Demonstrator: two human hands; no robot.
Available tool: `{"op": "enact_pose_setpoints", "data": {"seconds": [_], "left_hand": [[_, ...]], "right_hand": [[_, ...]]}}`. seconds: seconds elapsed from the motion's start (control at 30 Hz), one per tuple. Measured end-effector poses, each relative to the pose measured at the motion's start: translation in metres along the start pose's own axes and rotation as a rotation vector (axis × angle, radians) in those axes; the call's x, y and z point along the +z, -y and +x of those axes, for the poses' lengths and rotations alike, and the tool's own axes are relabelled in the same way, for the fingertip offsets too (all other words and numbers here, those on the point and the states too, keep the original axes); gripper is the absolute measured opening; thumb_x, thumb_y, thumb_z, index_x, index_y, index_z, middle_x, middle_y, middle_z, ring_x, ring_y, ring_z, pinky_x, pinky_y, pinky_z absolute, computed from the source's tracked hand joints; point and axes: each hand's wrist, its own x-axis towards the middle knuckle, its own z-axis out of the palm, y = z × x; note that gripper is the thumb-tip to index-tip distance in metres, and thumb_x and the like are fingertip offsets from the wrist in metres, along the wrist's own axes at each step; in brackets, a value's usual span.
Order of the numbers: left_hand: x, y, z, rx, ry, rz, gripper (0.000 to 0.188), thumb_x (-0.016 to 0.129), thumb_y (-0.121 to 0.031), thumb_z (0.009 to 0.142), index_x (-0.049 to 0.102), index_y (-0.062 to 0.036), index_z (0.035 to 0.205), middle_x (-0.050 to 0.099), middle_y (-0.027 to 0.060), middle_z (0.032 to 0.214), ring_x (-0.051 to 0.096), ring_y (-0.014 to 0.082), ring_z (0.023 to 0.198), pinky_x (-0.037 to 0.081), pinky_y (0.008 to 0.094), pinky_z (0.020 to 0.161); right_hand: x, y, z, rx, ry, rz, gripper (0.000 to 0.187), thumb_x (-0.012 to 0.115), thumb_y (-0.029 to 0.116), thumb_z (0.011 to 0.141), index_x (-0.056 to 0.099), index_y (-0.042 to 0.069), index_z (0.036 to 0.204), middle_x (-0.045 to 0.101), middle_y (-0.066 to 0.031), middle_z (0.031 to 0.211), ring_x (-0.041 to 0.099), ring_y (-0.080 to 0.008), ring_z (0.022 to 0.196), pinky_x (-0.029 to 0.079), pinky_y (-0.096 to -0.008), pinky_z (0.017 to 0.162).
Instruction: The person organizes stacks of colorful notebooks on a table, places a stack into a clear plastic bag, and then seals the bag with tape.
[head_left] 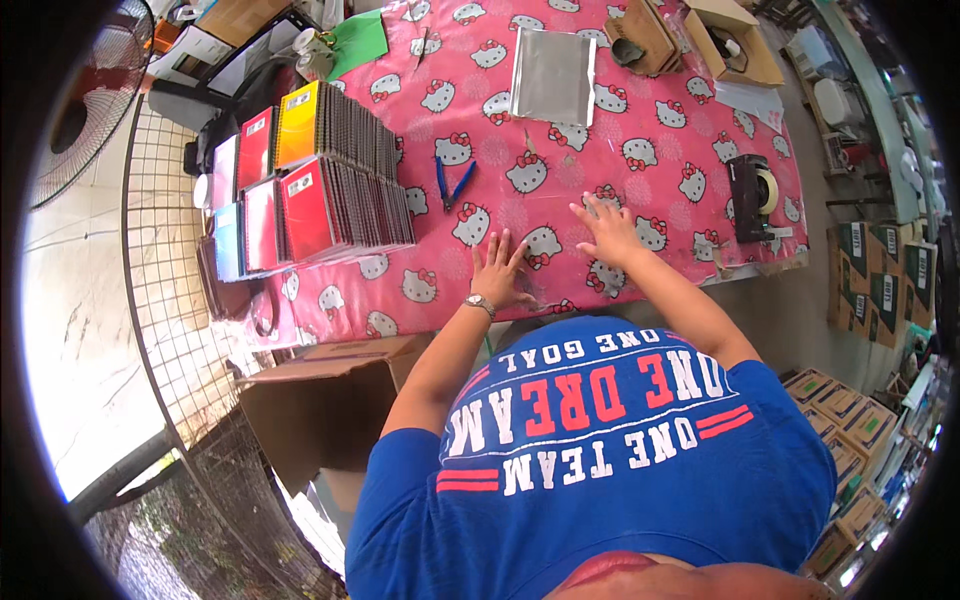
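Note:
My left hand (500,272) lies flat near the front edge of the table, fingers spread, a watch (480,304) on its wrist. Farther right, my right hand (608,231) rests on the same pink patterned tablecloth (560,190), fingers apart and holding nothing. Beyond the left hand are blue-handled cutting pliers (453,184) with their handles spread. Stacks of spiral notebooks (320,205) with red, yellow and blue covers stand to the left. A tape dispenser (750,198) with a roll of tape sits to the right of my right hand.
At the table's far side lie a clear plastic-covered sheet stack (554,75), a brown cardboard piece (645,40) and an open carton (735,42). A green sheet (358,45) is at the back left. Below the table's left front stands an open cardboard box (320,400); a fan (85,110) is far left.

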Motion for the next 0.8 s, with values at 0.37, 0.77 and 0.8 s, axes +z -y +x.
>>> {"op": "enact_pose_setpoints", "data": {"seconds": [0.37, 0.77, 0.8], "left_hand": [[-0.102, 0.046, -0.004, -0.042, -0.227, -0.428, 0.089, 0.076, -0.048, 0.069, 0.035, -0.0161, 0.141, 0.034, 0.0212, 0.141, 0.035, 0.0346, 0.13, 0.031, 0.0502, 0.104], [-0.424, 0.38, -0.154, -0.674, -1.377, -0.544, 0.031, 0.064, -0.029, 0.083, 0.066, -0.0026, 0.099, 0.068, 0.0151, 0.092, 0.065, 0.0239, 0.088, 0.049, 0.0351, 0.077], [-0.415, 0.402, -0.157, -0.778, -1.21, -0.43, 0.036, 0.065, -0.034, 0.081, 0.067, -0.0026, 0.1, 0.069, 0.0181, 0.096, 0.065, 0.0286, 0.094, 0.048, 0.0384, 0.082]], "right_hand": [[-0.042, 0.009, 0.094, 0.113, 0.251, -0.206, 0.093, 0.076, 0.05, 0.068, 0.026, 0.034, 0.146, 0.02, -0.0068, 0.154, 0.025, -0.0375, 0.138, 0.024, -0.062, 0.107], [-0.31, 0.274, 0.271, -0.569, -0.297, 0.478, 0.047, 0.06, 0.044, 0.084, 0.061, 0.007, 0.113, 0.061, -0.0172, 0.115, 0.057, -0.0335, 0.107, 0.046, -0.0423, 0.091], [-0.333, 0.302, 0.28, -0.598, -0.267, 0.56, 0.047, 0.059, 0.044, 0.084, 0.062, 0.006, 0.112, 0.06, -0.0175, 0.116, 0.057, -0.0325, 0.108, 0.046, -0.0415, 0.091]]}}
